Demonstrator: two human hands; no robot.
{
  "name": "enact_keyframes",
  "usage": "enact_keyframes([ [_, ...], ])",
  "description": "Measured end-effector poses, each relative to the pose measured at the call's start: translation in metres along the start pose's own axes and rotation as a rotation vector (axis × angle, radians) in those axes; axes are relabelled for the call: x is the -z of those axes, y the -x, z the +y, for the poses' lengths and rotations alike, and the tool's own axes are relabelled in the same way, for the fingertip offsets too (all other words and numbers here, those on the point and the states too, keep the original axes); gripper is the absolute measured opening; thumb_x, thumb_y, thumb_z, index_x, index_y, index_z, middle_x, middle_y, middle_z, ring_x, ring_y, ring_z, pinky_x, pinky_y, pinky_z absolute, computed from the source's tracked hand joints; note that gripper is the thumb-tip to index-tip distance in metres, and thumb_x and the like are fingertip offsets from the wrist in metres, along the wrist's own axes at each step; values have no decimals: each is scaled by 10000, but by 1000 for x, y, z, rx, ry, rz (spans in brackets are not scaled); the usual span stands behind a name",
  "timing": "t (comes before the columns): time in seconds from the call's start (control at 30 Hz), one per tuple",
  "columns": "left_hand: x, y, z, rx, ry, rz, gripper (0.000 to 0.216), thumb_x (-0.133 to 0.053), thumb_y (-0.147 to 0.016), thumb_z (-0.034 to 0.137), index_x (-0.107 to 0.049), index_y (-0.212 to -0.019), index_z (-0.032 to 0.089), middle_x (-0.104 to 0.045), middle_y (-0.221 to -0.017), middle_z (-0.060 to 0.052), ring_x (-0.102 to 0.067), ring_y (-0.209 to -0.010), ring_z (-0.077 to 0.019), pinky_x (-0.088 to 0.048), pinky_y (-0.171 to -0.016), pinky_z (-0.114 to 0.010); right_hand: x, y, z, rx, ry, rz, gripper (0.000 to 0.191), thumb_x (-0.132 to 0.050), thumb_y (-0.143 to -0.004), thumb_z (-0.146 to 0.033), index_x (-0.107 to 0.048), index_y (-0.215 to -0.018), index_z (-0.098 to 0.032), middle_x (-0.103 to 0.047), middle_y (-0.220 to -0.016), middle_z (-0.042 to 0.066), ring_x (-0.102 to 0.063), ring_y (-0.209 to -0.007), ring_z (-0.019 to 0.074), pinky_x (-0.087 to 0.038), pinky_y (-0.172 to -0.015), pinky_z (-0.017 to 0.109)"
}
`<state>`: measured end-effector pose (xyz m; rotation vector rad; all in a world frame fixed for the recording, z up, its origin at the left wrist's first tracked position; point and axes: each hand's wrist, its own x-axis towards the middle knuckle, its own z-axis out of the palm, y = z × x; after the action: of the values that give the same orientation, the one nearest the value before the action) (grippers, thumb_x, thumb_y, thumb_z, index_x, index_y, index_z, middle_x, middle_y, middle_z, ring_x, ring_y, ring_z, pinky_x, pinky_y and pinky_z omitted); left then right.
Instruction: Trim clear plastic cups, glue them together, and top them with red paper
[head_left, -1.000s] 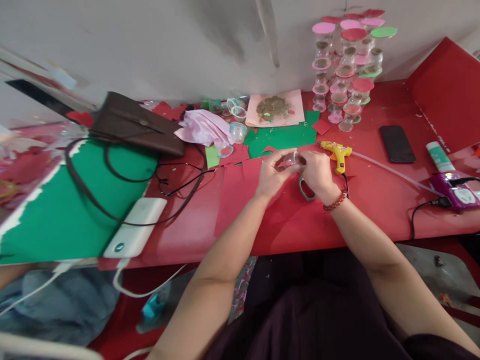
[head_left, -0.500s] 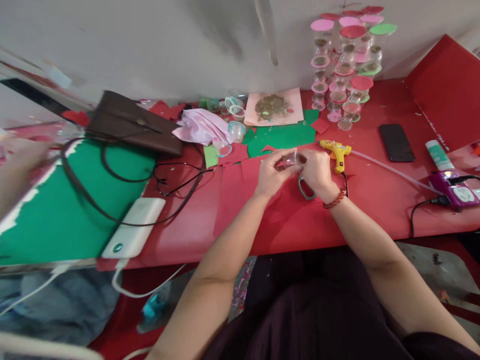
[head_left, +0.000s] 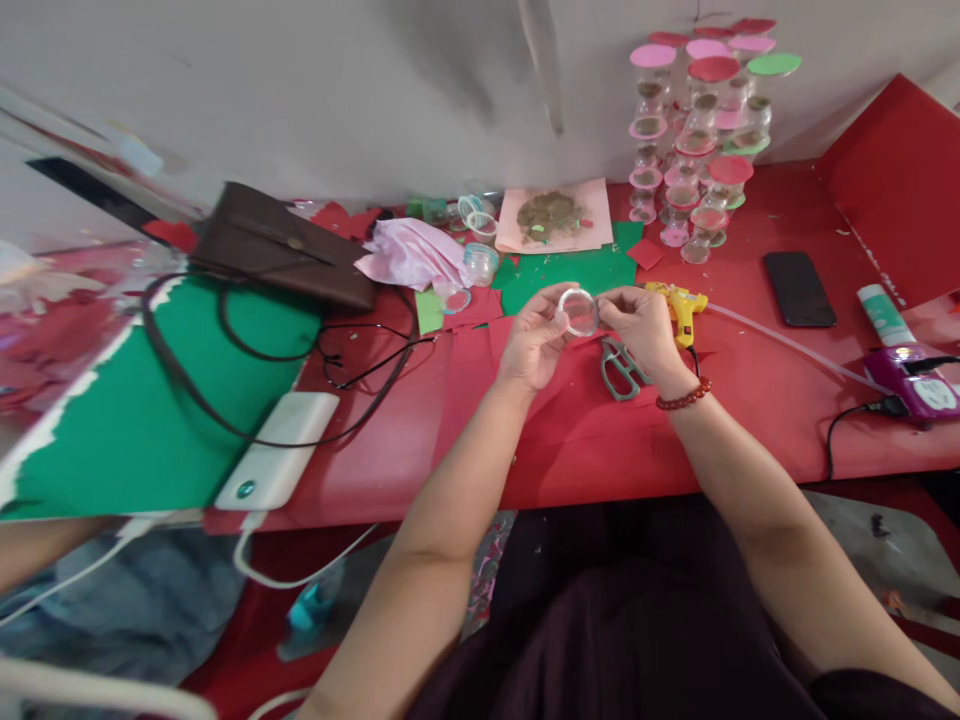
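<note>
Both of my hands hold up a small clear round plastic cup above red paper sheets on the red table. My left hand pinches its left side and my right hand pinches its right side; the cup's round opening faces me. Grey-green scissors lie on the red paper just below my right hand. A yellow glue gun lies right behind my right hand, partly hidden by it. A red bead bracelet sits on my right wrist.
A tower of small clear cups with pink, red and green paper lids stands at the back. Green paper, pink cloth, a brown bag, a white power bank, a black phone and a purple device lie around.
My hands have lifted and turned the clear cup so its opening faces me. The scissors, earlier half hidden under my right hand, now show fully.
</note>
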<state>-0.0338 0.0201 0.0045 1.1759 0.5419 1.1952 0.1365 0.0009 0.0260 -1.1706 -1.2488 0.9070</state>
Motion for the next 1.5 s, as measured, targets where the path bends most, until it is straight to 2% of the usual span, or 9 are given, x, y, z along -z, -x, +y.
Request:
enact_keyframes([
  [0.17, -1, 0, 1, -94, -45, -21, 452, -895, -777, 426, -730, -1181, 307, -762, -1198, -36, -722, -1141, -231, -632, -948, -388, 1, 3, -8, 70, 29, -16, 154, -642, -856, -251, -775, -814, -185, -784, -803, 30, -703, -732, 150, -542, -711, 276],
  [0.33, -3, 2, -1, -191, -228, -33, 500, -900, -779, 405, -747, -1247, 318, -728, -1260, -46, -700, -1166, -221, -600, -997, -374, 0, 10, -13, 120, 412, 43, 109, -694, -864, -219, -797, -861, -182, -802, -829, 59, -724, -757, 188, -525, -724, 304],
  [0.53, -7, 4, -2, -306, -430, -42, 460, -926, -751, 342, -793, -1191, 310, -703, -1225, -56, -666, -1203, -210, -571, -1029, -338, -1, 12, -12, 155, 648, 33, 143, -728, -788, -119, -703, -659, -176, -711, -664, 29, -606, -624, 157, -411, -634, 295],
  [0.67, -8, 4, -3, -309, -427, -31, 460, -932, -745, 338, -787, -1179, 296, -703, -1227, -59, -666, -1208, -216, -582, -1002, -333, -1, 11, -10, 154, 526, 53, 155, -712, -773, -112, -672, -642, -185, -677, -638, 4, -566, -605, 132, -407, -622, 280],
  [0.83, -6, 2, -4, -261, -197, -42, 481, -908, -772, 413, -741, -1211, 309, -718, -1238, -38, -699, -1176, -232, -581, -1058, -423, -2, 7, -6, 45, 164, 80, 128, -637, -820, -195, -706, -712, -192, -691, -649, -8, -609, -617, 126, -457, -592, 255],
  [0.97, -6, 0, -1, -243, -102, -30, 496, -918, -756, 407, -733, -1207, 316, -744, -1203, -25, -707, -1166, -227, -574, -1096, -443, -3, 2, -3, -3, -87, 17, 120, -626, -813, -217, -703, -725, -191, -702, -666, -4, -655, -641, 126, -533, -648, 263],
  [1.1, -6, -1, -1, -263, -103, 2, 504, -933, -738, 392, -731, -1194, 316, -751, -1204, -22, -708, -1175, -218, -577, -1088, -406, -4, 1, -1, 2, -142, 17, 133, -635, -785, -185, -753, -846, -186, -762, -795, 17, -701, -707, 131, -568, -714, 276],
  [1.3, -5, 0, -5, -310, -226, -55, 486, -925, -763, 340, -732, -1208, 309, -742, -1242, -26, -710, -1173, -192, -561, -1071, -345, -2, 6, -5, 94, 196, 60, 109, -684, -822, -222, -786, -845, -193, -789, -819, 37, -716, -735, 173, -548, -728, 302],
  [1.5, -5, 3, -4, -317, -366, -92, 491, -909, -783, 334, -724, -1236, 306, -727, -1277, -44, -692, -1218, -207, -568, -1057, -353, 1, 10, -7, 224, 500, 41, 166, -643, -848, -155, -720, -704, -189, -690, -651, 11, -600, -620, 144, -432, -628, 269],
])
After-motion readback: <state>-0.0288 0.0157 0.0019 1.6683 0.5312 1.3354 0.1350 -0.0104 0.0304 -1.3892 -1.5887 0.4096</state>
